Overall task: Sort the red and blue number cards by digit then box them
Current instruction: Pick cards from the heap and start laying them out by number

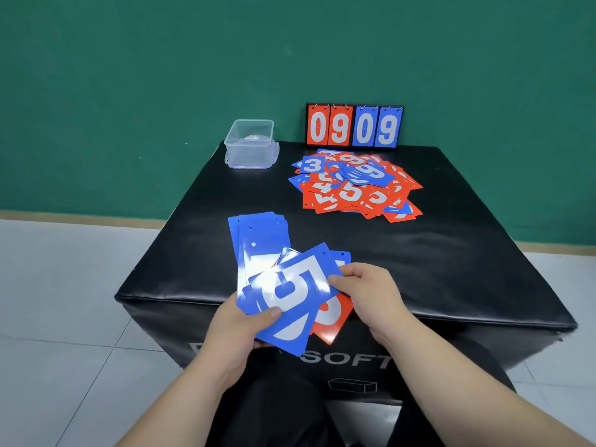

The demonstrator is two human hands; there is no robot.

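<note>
Card fan (292,312) in left hand (234,330), right hand (369,295) pinching edge.

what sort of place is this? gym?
Likely a gym or sports training room, not certain: a black padded box marked SOFT, a flip scoreboard and number cards on it, green wall, tiled floor.
</note>
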